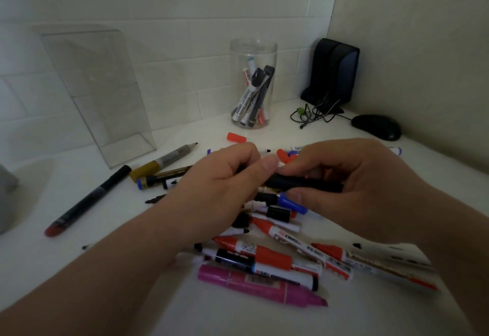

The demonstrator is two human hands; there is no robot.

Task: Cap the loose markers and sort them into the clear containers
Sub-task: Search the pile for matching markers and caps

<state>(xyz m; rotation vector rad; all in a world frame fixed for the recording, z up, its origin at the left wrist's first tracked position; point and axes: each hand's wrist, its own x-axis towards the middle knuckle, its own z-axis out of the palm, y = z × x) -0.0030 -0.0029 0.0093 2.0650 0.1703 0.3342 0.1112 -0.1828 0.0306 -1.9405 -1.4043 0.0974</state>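
Both hands meet over a heap of loose markers (275, 253) on the white table (132, 230). My right hand (352, 177) grips a black marker (301, 183) held level, and my left hand (225, 179) pinches its left end, which my fingers hide. A round clear jar (253, 84) at the back holds several capped markers. A tall clear rectangular container (98, 92) stands at back left with nothing in it. A loose red cap (236, 137) lies in front of the jar. A pink marker (259, 285) lies nearest me.
A long black marker with a red end (87, 200) and a gold marker (164, 162) lie at the left. A black speaker (332, 71), tangled cable (315, 113) and a black mouse (377, 126) fill the back right corner. A grey object (6, 198) sits at the left edge.
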